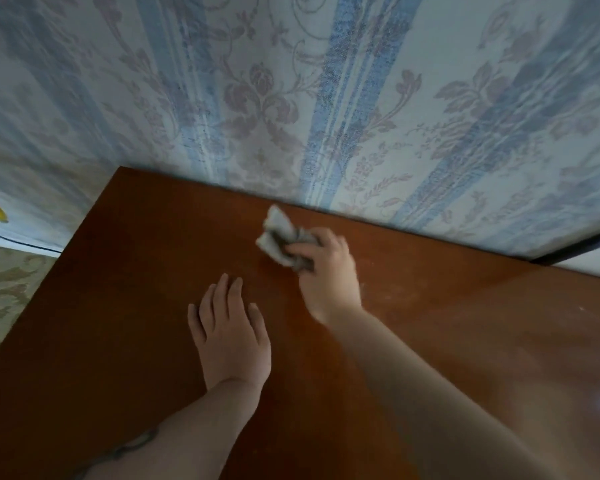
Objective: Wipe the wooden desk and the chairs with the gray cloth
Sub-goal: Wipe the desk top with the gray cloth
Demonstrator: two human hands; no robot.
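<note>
Here, wooden desk against floral wallpaper

Both forearms were bare, with no sleeve reaching into view. The left hand and the right hand wore no gloves or rings. A dark, curling tattoo marked the left forearm near the frame's lower edge.

We see left hand flat, palm down, fingers straight; right hand reached further forward, fingers curled, forearm blurred
</note>
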